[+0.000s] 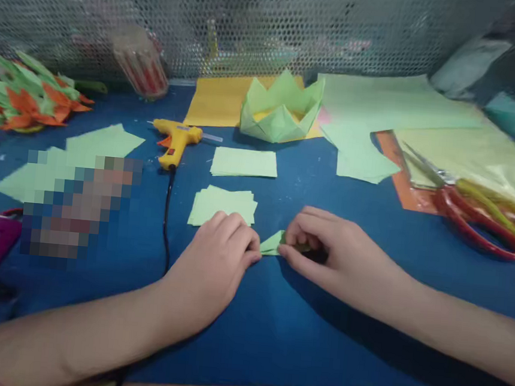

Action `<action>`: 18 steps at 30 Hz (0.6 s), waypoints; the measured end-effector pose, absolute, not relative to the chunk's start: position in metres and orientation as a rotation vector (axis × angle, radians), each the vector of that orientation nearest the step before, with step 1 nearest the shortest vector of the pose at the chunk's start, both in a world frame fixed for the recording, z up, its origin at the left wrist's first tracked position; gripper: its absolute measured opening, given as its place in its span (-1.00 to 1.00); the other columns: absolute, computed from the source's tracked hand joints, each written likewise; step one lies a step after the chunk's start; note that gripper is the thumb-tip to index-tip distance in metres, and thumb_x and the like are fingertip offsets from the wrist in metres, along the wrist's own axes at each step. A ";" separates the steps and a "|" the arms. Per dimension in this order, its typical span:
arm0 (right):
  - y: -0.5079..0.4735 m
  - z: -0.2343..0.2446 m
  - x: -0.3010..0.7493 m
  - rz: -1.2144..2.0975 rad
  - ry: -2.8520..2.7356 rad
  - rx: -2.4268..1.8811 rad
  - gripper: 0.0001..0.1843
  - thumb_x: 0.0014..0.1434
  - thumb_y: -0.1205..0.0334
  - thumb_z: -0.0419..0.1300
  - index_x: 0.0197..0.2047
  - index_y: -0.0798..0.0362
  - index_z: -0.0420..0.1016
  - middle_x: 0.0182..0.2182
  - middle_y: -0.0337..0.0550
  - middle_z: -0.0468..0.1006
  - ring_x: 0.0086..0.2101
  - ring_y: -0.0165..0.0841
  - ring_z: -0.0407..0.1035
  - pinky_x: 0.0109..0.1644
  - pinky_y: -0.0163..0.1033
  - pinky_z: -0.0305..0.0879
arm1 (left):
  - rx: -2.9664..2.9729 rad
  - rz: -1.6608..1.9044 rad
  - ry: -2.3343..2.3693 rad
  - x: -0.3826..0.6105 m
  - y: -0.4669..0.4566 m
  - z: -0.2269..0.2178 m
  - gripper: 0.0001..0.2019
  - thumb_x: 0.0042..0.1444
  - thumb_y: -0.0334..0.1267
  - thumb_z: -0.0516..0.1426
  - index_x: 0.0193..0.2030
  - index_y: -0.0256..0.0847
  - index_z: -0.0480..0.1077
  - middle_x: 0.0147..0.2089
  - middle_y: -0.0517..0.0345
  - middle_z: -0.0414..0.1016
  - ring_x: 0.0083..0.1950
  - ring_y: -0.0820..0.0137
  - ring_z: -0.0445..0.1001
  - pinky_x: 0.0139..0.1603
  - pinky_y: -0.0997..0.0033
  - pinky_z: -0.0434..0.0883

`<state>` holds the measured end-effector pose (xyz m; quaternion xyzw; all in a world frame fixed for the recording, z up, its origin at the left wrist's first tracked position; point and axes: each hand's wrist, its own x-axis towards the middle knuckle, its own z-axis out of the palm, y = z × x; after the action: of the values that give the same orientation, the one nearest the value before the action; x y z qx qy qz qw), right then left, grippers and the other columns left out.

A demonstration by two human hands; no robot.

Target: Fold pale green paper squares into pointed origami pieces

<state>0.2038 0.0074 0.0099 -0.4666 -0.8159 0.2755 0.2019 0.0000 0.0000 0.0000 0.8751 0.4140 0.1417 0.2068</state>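
Observation:
A small folded piece of light green paper (273,244) lies on the blue table top (272,332), held between both hands. My left hand (216,255) is curled, with its fingertips pressing the paper's left end. My right hand (329,250) pinches the paper's right end with closed fingers. Just behind the left hand sits a stack of small green paper rectangles (223,205). Further back lies a single green rectangle (244,162).
A yellow glue gun (175,141) lies behind the stack, its black cord (166,221) running toward me. A green folded paper crown (282,108) sits on yellow paper. Red-handled scissors (476,215) lie at right. Paper flowers (27,95) are at far left. Metal mesh (272,26) backs the table.

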 end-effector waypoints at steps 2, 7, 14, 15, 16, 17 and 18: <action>0.007 0.009 0.204 0.794 -2.269 -1.323 -0.85 0.17 0.34 0.15 -0.45 0.08 0.31 -0.50 -0.28 0.27 -0.52 -0.50 0.16 -0.50 -0.39 0.07 | 2.430 0.402 1.150 -0.002 -0.001 0.002 -0.81 0.31 -0.47 -0.06 -0.34 -0.24 0.24 -0.30 0.13 0.27 -0.28 0.31 0.17 -0.26 0.27 0.21; 0.007 0.011 0.205 0.828 -2.263 -1.330 -0.85 0.18 0.32 0.14 -0.44 0.07 0.33 -0.49 -0.27 0.28 -0.52 -0.50 0.16 -0.49 -0.38 0.08 | 2.431 0.453 1.176 -0.004 -0.004 0.000 -0.81 0.31 -0.44 -0.10 -0.31 -0.22 0.23 -0.28 0.14 0.25 -0.27 0.31 0.16 -0.25 0.26 0.19; 0.007 0.011 0.206 0.855 -2.281 -1.310 -0.85 0.18 0.36 0.14 -0.44 0.06 0.33 -0.49 -0.30 0.26 -0.53 -0.51 0.14 -0.49 -0.39 0.08 | 2.416 0.453 1.240 -0.003 -0.006 -0.001 -0.82 0.31 -0.41 -0.11 -0.29 -0.20 0.24 -0.25 0.14 0.25 -0.25 0.29 0.17 -0.25 0.22 0.17; 0.007 0.011 0.207 0.854 -2.283 -1.310 -0.86 0.18 0.36 0.14 -0.43 0.06 0.33 -0.49 -0.30 0.27 -0.53 -0.51 0.15 -0.49 -0.39 0.09 | 2.409 0.445 1.245 -0.003 -0.006 0.000 -0.82 0.31 -0.40 -0.10 -0.30 -0.20 0.24 -0.25 0.14 0.25 -0.25 0.29 0.18 -0.25 0.22 0.17; 0.007 0.011 0.207 0.854 -2.281 -1.310 -0.88 0.18 0.36 0.14 -0.41 0.06 0.34 -0.48 -0.29 0.27 -0.52 -0.50 0.15 -0.49 -0.39 0.09 | 2.401 0.435 1.249 -0.003 -0.005 0.001 -0.82 0.31 -0.40 -0.10 -0.30 -0.20 0.24 -0.25 0.14 0.25 -0.24 0.29 0.19 -0.25 0.22 0.18; 0.007 0.010 0.206 0.851 -2.275 -1.311 -0.93 0.18 0.36 0.14 -0.36 0.05 0.36 -0.46 -0.29 0.29 -0.52 -0.50 0.16 -0.50 -0.40 0.10 | 2.393 0.424 1.252 -0.003 -0.005 0.002 -0.83 0.30 -0.40 -0.09 -0.29 -0.20 0.24 -0.25 0.14 0.26 -0.24 0.29 0.19 -0.25 0.22 0.18; 0.007 0.010 0.206 0.846 -2.266 -1.306 -0.97 0.18 0.35 0.14 -0.28 0.05 0.38 -0.44 -0.28 0.31 -0.53 -0.50 0.16 -0.50 -0.40 0.10 | 2.386 0.411 1.252 -0.002 -0.004 0.003 -0.84 0.30 -0.40 -0.09 -0.28 -0.20 0.25 -0.25 0.14 0.27 -0.24 0.28 0.20 -0.25 0.22 0.19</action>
<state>0.2064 0.0070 0.0102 -0.4659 -0.8086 0.3018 0.1952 -0.0024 -0.0039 0.0031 0.8565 0.4493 0.1474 0.2067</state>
